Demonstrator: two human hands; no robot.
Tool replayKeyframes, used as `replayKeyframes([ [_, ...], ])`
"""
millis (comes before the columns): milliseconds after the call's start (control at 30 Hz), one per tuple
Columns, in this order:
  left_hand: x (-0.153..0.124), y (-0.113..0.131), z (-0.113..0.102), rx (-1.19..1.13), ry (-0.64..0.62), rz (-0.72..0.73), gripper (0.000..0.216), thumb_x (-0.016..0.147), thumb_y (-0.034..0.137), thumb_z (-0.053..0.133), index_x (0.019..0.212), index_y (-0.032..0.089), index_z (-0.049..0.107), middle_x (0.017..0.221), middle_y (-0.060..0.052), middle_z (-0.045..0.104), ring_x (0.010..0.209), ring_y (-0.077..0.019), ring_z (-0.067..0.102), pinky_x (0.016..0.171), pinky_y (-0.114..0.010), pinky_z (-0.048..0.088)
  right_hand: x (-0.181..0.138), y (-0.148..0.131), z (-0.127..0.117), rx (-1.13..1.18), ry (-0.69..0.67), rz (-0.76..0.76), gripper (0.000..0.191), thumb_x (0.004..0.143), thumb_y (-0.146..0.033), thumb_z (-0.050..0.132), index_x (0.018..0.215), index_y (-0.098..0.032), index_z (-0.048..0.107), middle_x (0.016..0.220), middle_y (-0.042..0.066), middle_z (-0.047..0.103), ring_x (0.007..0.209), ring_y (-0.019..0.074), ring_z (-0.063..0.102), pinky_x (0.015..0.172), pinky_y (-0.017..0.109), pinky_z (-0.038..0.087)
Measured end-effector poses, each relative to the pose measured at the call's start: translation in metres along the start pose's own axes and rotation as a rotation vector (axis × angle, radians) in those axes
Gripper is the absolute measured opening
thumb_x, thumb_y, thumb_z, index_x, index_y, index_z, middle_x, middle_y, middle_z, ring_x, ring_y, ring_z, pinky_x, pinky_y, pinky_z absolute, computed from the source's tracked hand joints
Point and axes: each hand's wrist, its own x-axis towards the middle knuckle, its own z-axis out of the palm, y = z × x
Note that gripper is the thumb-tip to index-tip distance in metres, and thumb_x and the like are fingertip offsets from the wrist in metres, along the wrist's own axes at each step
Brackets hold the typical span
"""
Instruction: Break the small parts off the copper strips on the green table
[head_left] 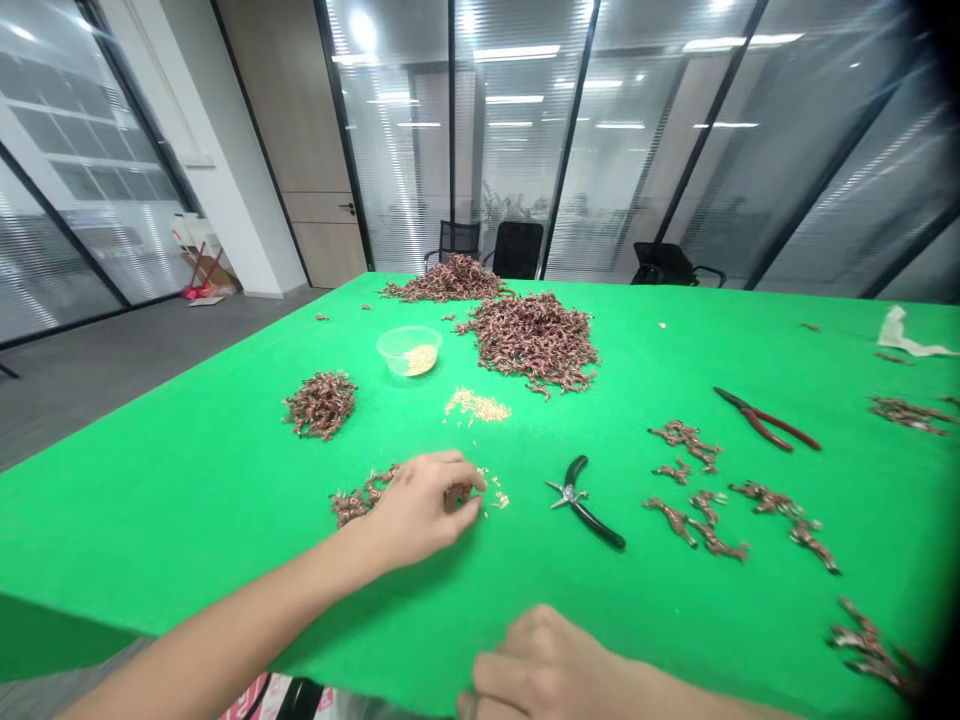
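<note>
Left hand [424,510], centre: fingers curled over knobbly brown pieces [349,508], grip uncertain. Right hand [540,670], lower centre: folded fist-like, any contents hidden. Handling appears unfinished, with large brown heaps [532,340] at upper centre. Clear round plastic bowl [388,352], upper centre, holds pale-yellow grains [421,360].

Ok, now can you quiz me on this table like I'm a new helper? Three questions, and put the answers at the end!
1. What sits in the clear bowl?
a) water
b) yellow grains
c) buttons
2. True or false: the black-handled pliers lie to the left of the red-handled pliers in the picture.
3. Which is nearer the leftmost brown pile, the left hand or the right hand?

Key: 1. b; 2. true; 3. the left hand.
</note>
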Motion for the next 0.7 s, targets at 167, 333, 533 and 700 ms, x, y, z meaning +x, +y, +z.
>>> replayKeyframes([
  [167, 0.002, 0.003, -0.001, -0.119, 0.016, -0.042, 0.016, 0.083, 0.018, 0.062, 0.094, 0.018, 0.074, 0.081, -0.002, 0.067, 0.070, -0.0141, 0.060, 0.071, -0.027, 0.045, 0.001, -0.004, 0.004, 0.037, 0.017, 0.003, 0.045, 0.105, -0.016, 0.037, 0.064, -0.019, 0.055, 0.054, -0.005, 0.045, 0.042, 0.0123, 0.023, 0.041, 0.028, 0.018],
  [333, 0.003, 0.006, 0.000, -0.303, -0.032, -0.185, 0.019, 0.080, 0.025, 0.068, 0.095, 0.015, 0.075, 0.084, -0.004, 0.073, 0.070, -0.0150, 0.063, 0.068, -0.026, 0.048, 0.008, -0.001, -0.003, 0.172, 0.105, 0.091, 0.033, 0.102, -0.022, 0.045, 0.072, -0.019, 0.059, 0.059, -0.004, 0.052, 0.043, 0.0097, 0.032, 0.042, 0.026, 0.020],
  [533, 0.000, 0.009, 0.005, -0.549, -0.090, -0.325, 0.038, 0.070, 0.030, 0.081, 0.102, 0.012, 0.074, 0.087, -0.006, 0.077, 0.074, -0.0174, 0.067, 0.068, -0.027, 0.051, 0.015, 0.022, -0.037, 0.520, 0.223, 0.498, 0.011, 0.094, -0.019, 0.054, 0.087, -0.016, 0.062, 0.065, -0.003, 0.051, 0.056, 0.0092, 0.045, 0.053, 0.022, 0.033],
  [700, -0.004, 0.019, 0.005, -0.665, -0.081, -0.232, 0.028, 0.078, 0.026, 0.077, 0.103, 0.014, 0.071, 0.096, -0.007, 0.077, 0.085, -0.0185, 0.070, 0.081, -0.032, 0.055, 0.010, 0.047, -0.050, 0.456, 0.364, 0.663, 0.013, 0.097, -0.020, 0.053, 0.087, -0.017, 0.062, 0.067, -0.002, 0.050, 0.059, 0.0110, 0.045, 0.056, 0.024, 0.035],
])
